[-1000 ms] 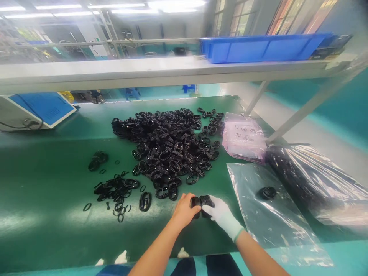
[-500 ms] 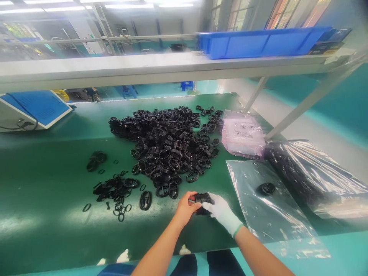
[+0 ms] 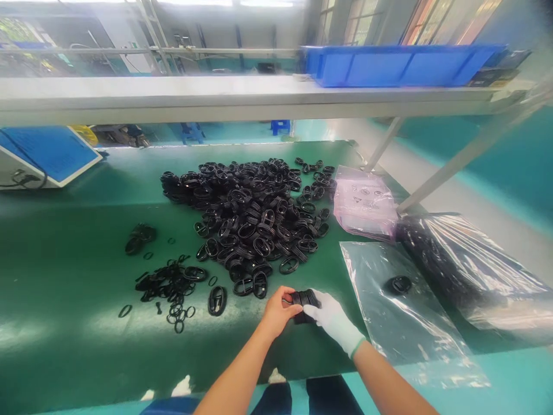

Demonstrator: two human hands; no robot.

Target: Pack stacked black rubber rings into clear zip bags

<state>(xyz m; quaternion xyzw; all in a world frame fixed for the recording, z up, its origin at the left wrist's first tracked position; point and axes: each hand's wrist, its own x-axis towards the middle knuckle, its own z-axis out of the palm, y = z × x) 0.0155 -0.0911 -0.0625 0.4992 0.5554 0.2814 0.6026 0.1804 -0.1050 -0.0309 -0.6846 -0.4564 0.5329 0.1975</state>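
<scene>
Between my two hands is a coiled black cable (image 3: 305,298), close to the front of the green table. My bare left hand (image 3: 280,309) grips its left side with fingers and thumb curled round. My right hand (image 3: 332,319), in a white glove, closes on the coil's right side. Behind my hands lies a large heap of coiled black cables (image 3: 250,213). One separate cable coil (image 3: 217,301) rests to the left of them. Farther left is a small pile of black bands (image 3: 166,281), with several loose rings around it.
At right a clear plastic bag (image 3: 389,323) lies flat, with a black coil (image 3: 400,284) on it. Behind it are pink bags (image 3: 365,202) and a shiny plastic-wrapped stack (image 3: 475,265). A shelf (image 3: 194,104) carrying a blue bin (image 3: 406,66) crosses above. A blue-topped box (image 3: 47,153) stands at left.
The view has shifted slightly, so things at the left sit a little farther left. Both hands keep the same hold on the coiled cable.
</scene>
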